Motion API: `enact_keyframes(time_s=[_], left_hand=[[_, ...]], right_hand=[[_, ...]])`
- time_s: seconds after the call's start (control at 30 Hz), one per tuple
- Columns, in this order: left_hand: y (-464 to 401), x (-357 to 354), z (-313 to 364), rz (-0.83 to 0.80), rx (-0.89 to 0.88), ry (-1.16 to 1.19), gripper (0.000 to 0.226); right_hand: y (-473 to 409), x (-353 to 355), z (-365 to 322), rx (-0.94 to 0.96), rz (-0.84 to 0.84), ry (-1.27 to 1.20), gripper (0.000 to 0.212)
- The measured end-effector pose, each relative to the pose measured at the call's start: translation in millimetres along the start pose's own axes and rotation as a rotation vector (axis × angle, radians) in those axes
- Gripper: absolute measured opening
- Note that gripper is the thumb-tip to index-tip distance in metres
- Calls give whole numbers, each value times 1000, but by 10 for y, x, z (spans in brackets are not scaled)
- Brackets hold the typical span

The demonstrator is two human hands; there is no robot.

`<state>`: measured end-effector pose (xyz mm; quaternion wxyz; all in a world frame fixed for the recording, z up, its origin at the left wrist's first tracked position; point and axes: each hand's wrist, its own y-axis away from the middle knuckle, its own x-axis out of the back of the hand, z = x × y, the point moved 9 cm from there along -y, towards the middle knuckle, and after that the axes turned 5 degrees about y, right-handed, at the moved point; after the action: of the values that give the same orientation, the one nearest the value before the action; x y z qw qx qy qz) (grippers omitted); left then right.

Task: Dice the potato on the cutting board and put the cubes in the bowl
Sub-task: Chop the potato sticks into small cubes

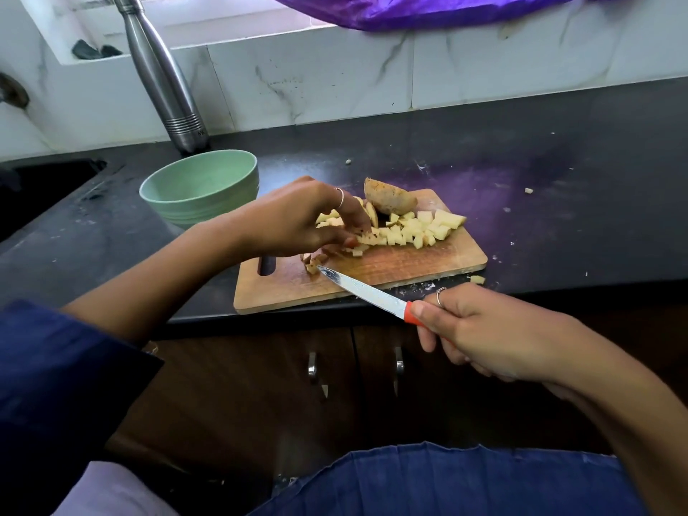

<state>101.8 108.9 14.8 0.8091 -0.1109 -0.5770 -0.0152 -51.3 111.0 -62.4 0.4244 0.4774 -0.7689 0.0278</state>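
Stood at a dark counter (558,173), wooden board (409,270) lying at its near edge, slightly askew. Left hand (298,217) reached over the board's left half, fingers bent down onto a strip of potato (366,238), pinching it against the wood. Right hand (480,333) hung off the counter's near edge, closed round the red handle of a knife (365,290); blade pointed left and away, tip resting on the board beside a few small bits (312,265) near the handle slot. Heap of cubes (424,227) sat toward the board's far right corner, touching the strip's end. Uncut half (389,197), skin up, lay at the far edge, just behind the cubes. Green bowl (203,186) stood just beyond the board's far left corner, apart from it, nothing seen inside. One stray cube (477,280) lay on the counter by the board's near right corner. Steel bottle (163,72) stood behind the bowl at the counter's back edge, against the tiled wall.
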Motion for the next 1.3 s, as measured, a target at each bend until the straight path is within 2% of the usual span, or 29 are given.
enact_keyframes(time_s=[0.1, 0.2, 0.3, 0.47, 0.67, 0.77, 0.9, 1.0, 1.1, 1.3], left_hand=[[16, 82, 20, 55, 30, 159, 20], [135, 372, 53, 244, 35, 276, 21], [407, 561, 23, 378, 112, 251, 24], [910, 356, -170, 362, 269, 117, 27], [1008, 141, -219, 341, 209, 4, 31], [901, 49, -185, 324, 195, -17, 34], [825, -44, -204, 341, 194, 18, 31], [873, -42, -230, 384, 208, 34, 22], [963, 8, -238, 445, 228, 30, 21], [1036, 29, -231, 514, 240, 54, 20]], right_hand=[[-15, 0, -21, 23, 43, 46, 43], [3, 35, -83, 58, 103, 133, 42], [49, 85, -221, 113, 170, 268, 39], [-40, 208, -416, 119, 336, 458, 37], [-237, 413, -571, 56, 544, 583, 36], [-226, 436, -594, 88, 555, 507, 35], [-58, 315, -537, 174, 493, 346, 20], [33, 187, -551, 266, 502, 256, 32], [91, 91, -608, 334, 592, 271, 44], [148, -81, -644, 399, 682, 339, 44]])
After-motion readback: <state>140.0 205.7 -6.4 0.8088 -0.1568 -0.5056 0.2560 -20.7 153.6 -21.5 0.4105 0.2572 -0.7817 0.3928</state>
